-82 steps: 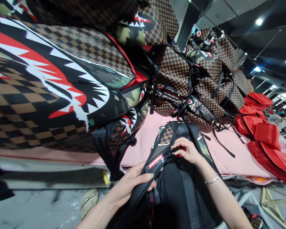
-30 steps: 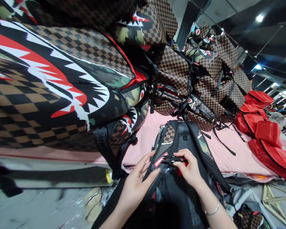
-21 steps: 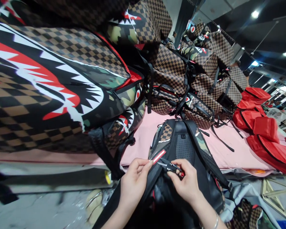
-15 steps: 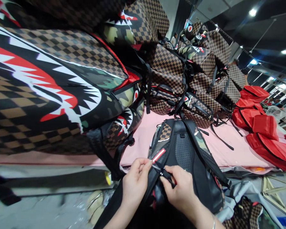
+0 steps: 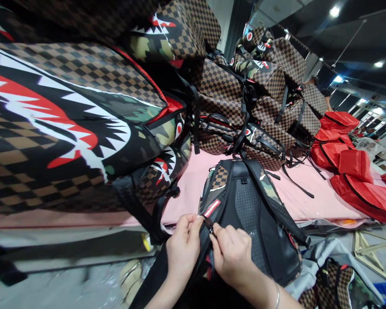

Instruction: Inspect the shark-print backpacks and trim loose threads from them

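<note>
Where the backpack lies: the backpack (image 5: 254,214) is on its front at the near edge of the pink tabletop (image 5: 309,201), with its black mesh back panel up and its lower end hanging over the edge toward the person.
Left hand: the left hand (image 5: 183,246) pinches the edge of the left shoulder strap (image 5: 223,195) just below the strap's red label (image 5: 211,208), thumb and fingertips closed on the fabric.
Right hand: the right hand (image 5: 233,255) is clenched around small dark snips (image 5: 209,224). Only the tip shows, touching the strap between the two hands; I cannot tell if the blades are apart.
Wrist: a thin metal bracelet (image 5: 276,294) sits on the right wrist.
Step in hand: by my reading, trimming a loose thread at the strap seam beside the label, with the strap held taut for the cut.
What the move calls for: the tip kept on the thread alone, clear of the stitching, the label and the left fingertips close by.
Writing: the red label carries pale lettering, too small and tilted to read. No other text is legible.
Far edge: a pile of checkered backpacks (image 5: 231,94) with shark-mouth prints is stacked along it.
Left side: a large shark-mouth backpack (image 5: 67,124) looms close to the camera.
Right end: red bags (image 5: 350,171) lie in a heap, well apart from the hands.
</note>
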A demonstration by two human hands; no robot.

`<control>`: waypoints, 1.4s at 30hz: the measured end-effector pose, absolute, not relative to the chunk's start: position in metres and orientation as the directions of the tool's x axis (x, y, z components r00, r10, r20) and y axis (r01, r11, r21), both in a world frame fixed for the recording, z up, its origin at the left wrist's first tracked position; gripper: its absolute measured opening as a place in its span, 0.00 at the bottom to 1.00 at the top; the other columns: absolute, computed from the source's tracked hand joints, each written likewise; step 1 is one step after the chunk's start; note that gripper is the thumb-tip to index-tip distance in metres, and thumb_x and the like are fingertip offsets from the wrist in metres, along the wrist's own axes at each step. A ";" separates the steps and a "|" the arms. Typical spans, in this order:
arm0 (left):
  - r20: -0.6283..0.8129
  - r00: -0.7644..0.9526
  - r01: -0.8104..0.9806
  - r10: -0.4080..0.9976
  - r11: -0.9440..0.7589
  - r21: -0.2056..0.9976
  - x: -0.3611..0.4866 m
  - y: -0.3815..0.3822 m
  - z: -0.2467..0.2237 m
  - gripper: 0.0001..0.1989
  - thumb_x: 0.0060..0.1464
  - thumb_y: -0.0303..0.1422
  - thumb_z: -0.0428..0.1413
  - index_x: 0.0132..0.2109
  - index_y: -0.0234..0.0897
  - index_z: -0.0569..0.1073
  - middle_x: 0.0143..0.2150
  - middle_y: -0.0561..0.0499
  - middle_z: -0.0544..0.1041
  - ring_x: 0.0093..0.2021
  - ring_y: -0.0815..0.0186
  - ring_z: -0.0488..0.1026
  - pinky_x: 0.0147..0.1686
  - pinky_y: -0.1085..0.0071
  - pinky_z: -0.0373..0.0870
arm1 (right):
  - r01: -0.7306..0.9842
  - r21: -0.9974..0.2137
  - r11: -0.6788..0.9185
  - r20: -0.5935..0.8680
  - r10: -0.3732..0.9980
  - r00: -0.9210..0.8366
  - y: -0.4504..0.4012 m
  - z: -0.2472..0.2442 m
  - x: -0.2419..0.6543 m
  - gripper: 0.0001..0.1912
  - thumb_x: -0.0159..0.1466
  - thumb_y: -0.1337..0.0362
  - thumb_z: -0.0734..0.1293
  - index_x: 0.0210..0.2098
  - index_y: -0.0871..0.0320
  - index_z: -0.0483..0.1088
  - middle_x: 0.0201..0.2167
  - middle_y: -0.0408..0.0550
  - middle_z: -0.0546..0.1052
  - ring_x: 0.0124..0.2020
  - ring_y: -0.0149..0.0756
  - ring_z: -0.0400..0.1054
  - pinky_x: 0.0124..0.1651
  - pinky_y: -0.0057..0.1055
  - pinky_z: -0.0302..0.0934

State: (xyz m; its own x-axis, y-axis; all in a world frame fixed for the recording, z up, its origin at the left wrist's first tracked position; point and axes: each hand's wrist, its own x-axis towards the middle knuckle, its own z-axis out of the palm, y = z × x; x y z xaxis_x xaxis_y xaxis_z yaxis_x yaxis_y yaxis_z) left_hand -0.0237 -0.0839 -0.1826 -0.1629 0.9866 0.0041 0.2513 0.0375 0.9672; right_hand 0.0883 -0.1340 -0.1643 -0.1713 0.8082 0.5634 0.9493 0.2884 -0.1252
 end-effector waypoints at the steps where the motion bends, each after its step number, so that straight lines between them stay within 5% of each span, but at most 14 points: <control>1: 0.000 -0.187 0.250 0.982 0.047 0.967 -0.023 -0.084 -0.185 0.13 0.50 0.45 0.47 0.31 0.41 0.66 0.21 0.56 0.68 0.23 0.65 0.66 0.26 0.73 0.61 | 0.952 -0.114 0.283 0.575 0.800 -0.169 -0.135 -0.164 0.088 0.12 0.66 0.64 0.56 0.44 0.60 0.68 0.23 0.46 0.71 0.23 0.32 0.65 0.30 0.33 0.55; 10: 0.019 -0.185 0.222 0.983 0.023 0.975 -0.019 -0.087 -0.188 0.12 0.49 0.45 0.50 0.31 0.41 0.68 0.21 0.57 0.68 0.22 0.67 0.64 0.25 0.73 0.60 | 0.953 0.022 0.304 0.556 0.788 -0.264 -0.137 -0.154 0.094 0.11 0.66 0.68 0.56 0.44 0.61 0.68 0.22 0.44 0.70 0.21 0.31 0.63 0.28 0.32 0.54; 13: -0.057 -0.199 -0.004 0.978 0.058 0.998 -0.018 -0.087 -0.190 0.13 0.47 0.45 0.53 0.29 0.39 0.68 0.21 0.57 0.67 0.23 0.68 0.62 0.26 0.74 0.59 | 0.919 -0.169 0.357 0.599 0.778 -0.192 -0.136 -0.158 0.098 0.10 0.65 0.67 0.57 0.41 0.60 0.67 0.25 0.45 0.73 0.24 0.32 0.66 0.30 0.30 0.56; 16: -0.163 -0.178 -0.236 0.970 0.119 0.964 -0.015 -0.085 -0.192 0.17 0.45 0.48 0.54 0.29 0.37 0.68 0.22 0.57 0.66 0.23 0.69 0.61 0.24 0.75 0.59 | 0.775 -0.511 0.372 0.598 0.802 0.009 -0.137 -0.165 0.099 0.07 0.63 0.64 0.59 0.39 0.59 0.65 0.26 0.45 0.72 0.24 0.30 0.66 0.28 0.26 0.58; 19: -0.199 -0.135 -0.303 0.971 0.150 0.941 -0.009 -0.086 -0.194 0.21 0.43 0.52 0.55 0.29 0.36 0.68 0.22 0.57 0.67 0.22 0.70 0.62 0.23 0.75 0.61 | 0.533 -0.819 0.215 0.397 0.882 0.255 -0.135 -0.175 0.095 0.09 0.64 0.63 0.58 0.41 0.59 0.63 0.20 0.39 0.66 0.20 0.28 0.60 0.25 0.24 0.56; 22: -0.203 -0.118 -0.331 0.972 0.154 0.931 -0.004 -0.086 -0.196 0.23 0.39 0.53 0.57 0.31 0.36 0.69 0.26 0.55 0.70 0.26 0.68 0.66 0.27 0.73 0.65 | 0.258 -0.963 0.083 0.175 0.917 0.359 -0.128 -0.184 0.084 0.08 0.60 0.61 0.60 0.39 0.57 0.62 0.21 0.37 0.62 0.21 0.27 0.57 0.25 0.23 0.55; 27: -0.198 -0.153 -0.268 0.968 0.152 0.951 -0.017 -0.067 -0.206 0.23 0.36 0.52 0.59 0.29 0.35 0.69 0.25 0.54 0.70 0.26 0.67 0.65 0.28 0.72 0.63 | -0.054 -0.999 0.010 -0.011 0.921 0.389 -0.117 -0.188 0.068 0.10 0.54 0.59 0.65 0.25 0.57 0.60 0.18 0.35 0.57 0.19 0.25 0.51 0.23 0.23 0.51; 34: -0.106 -0.373 -0.060 0.922 0.090 0.994 -0.040 -0.054 -0.217 0.15 0.44 0.44 0.56 0.28 0.35 0.71 0.26 0.53 0.71 0.28 0.65 0.65 0.30 0.70 0.59 | -0.022 -1.000 -0.021 -0.028 0.919 0.394 -0.119 -0.183 0.072 0.07 0.55 0.61 0.64 0.26 0.59 0.63 0.16 0.34 0.56 0.19 0.24 0.48 0.22 0.23 0.46; 42: 0.030 -0.339 -0.044 0.940 -0.048 0.998 -0.024 -0.082 -0.214 0.12 0.49 0.43 0.53 0.29 0.37 0.68 0.30 0.53 0.70 0.33 0.65 0.66 0.38 0.69 0.62 | -0.034 -0.999 -0.036 -0.046 0.927 0.373 -0.114 -0.197 0.062 0.10 0.53 0.63 0.65 0.22 0.57 0.58 0.16 0.33 0.56 0.19 0.23 0.48 0.22 0.22 0.46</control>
State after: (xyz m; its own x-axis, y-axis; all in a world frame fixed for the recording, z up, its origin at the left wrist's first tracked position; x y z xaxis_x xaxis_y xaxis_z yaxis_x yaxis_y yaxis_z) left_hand -0.0243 -0.0819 -0.2135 -0.3388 0.9404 0.0303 -0.0443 -0.0481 0.9979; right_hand 0.0617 -0.1140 -0.1970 0.3726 0.9269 -0.0456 -0.0337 -0.0356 -0.9988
